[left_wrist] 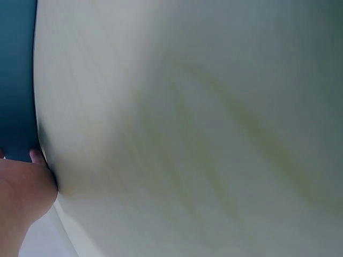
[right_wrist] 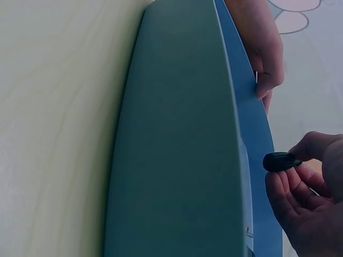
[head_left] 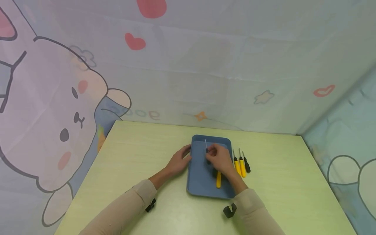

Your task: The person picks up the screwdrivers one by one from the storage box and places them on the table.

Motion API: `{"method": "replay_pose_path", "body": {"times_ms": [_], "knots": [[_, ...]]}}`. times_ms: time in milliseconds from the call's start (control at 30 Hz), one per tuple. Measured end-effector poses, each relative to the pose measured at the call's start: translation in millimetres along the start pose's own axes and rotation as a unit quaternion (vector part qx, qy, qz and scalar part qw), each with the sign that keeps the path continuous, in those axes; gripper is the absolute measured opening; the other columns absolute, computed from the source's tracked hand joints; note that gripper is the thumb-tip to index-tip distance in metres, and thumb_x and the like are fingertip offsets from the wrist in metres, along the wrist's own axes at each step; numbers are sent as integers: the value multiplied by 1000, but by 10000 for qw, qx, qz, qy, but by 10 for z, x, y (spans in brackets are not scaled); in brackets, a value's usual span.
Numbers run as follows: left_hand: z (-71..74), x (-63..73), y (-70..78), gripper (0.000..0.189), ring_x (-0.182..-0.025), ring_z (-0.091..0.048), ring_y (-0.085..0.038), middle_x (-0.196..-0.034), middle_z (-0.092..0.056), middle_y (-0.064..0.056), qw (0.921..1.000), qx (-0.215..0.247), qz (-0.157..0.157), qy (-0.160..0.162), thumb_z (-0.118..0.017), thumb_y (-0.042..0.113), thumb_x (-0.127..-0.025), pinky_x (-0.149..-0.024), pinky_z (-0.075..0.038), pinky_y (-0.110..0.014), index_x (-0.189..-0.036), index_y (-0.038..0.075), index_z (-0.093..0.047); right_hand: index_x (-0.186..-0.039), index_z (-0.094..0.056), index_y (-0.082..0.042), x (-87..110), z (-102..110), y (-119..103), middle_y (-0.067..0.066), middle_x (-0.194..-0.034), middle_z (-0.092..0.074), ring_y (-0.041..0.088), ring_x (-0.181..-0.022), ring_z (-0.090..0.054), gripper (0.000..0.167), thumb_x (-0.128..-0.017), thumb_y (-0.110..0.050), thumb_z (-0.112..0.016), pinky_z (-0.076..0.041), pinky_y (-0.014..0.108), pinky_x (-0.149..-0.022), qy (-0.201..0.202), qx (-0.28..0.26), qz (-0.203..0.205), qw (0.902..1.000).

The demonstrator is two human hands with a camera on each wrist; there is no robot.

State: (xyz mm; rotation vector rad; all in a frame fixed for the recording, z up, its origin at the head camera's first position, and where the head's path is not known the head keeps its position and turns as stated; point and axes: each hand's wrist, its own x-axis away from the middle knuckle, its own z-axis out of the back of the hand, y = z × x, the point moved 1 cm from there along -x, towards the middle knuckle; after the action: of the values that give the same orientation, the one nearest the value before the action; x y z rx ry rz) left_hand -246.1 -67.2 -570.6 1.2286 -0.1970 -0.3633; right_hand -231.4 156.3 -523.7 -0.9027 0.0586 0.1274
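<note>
Soft, even light filled the head view, with a pale sheen on the tabletop (head_left: 179,207) and blur on the backdrop (head_left: 329,130) at far right. The left-wrist view looked hazy; the right-wrist view was dimmer, the tray (right_wrist: 177,134) shaded.

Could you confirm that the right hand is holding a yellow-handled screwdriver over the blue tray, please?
Not quite: the screwdriver that the right hand holds over the blue tray has a black handle, as the right wrist view shows.

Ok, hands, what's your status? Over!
Right hand: pinching black screwdriver over tray. Left hand: touching tray's left side. Maybe in the way: yellow screwdriver in tray.
</note>
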Motion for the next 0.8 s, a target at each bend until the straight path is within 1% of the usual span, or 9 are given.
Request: {"method": "replay_pose_path", "body": {"times_ms": [133,267,400,500,700,800], "knots": [[0,-7,-16,58,-151,-43,-35,-161,-47,-20,10000,34,1,37,-54,12,-107,-126,-32,-47,-162,0,-38,-109,-72,-4,-4,23,27,6,-93,-72,20,-83,-65,19,-92,-11,-76,-57,36,-73,34,54,-10,10000],[4,-9,-28,58,-151,-43,-35,-162,-46,-19,10000,22,-17,-3,-53,12,-108,-126,-31,-46,-162,0,-37,-108,-73,-4,-1,32,61,6,-93,-72,21,-84,-66,19,-91,-12,-77,-57,37,-76,124,119,-23,9998],[12,-10,-11,59,-152,-42,-33,-163,-45,-18,10000,-6,-23,-21,-53,11,-107,-126,-31,-45,-162,0,-36,-106,-72,-4,-1,42,82,6,-91,-72,21,-82,-65,17,-91,-12,-78,-56,35,-73,185,128,24,9997],[17,-7,8,59,-152,-42,-34,-163,-45,-20,10000,-11,-56,-31,-53,10,-107,-126,-32,-47,-162,-1,-37,-105,-72,-4,1,49,90,7,-90,-71,22,-81,-65,16,-91,-11,-77,-56,35,-72,203,118,68,9997],[20,10,38,59,-153,-40,-33,-164,-44,-20,9999,-24,10,-108,-52,10,-108,-127,-30,-45,-163,-1,-34,-102,-71,-5,3,46,125,6,-88,-71,22,-79,-64,15,-91,-11,-78,-56,35,-71,202,72,69,9997],[14,17,36,59,-153,-40,-34,-164,-44,-20,10000,-22,8,-90,-52,10,-107,-127,-30,-47,-163,-2,-34,-102,-71,-4,-2,47,159,6,-88,-71,21,-80,-64,14,-91,-10,-78,-57,35,-72,205,80,125,9997]]}}
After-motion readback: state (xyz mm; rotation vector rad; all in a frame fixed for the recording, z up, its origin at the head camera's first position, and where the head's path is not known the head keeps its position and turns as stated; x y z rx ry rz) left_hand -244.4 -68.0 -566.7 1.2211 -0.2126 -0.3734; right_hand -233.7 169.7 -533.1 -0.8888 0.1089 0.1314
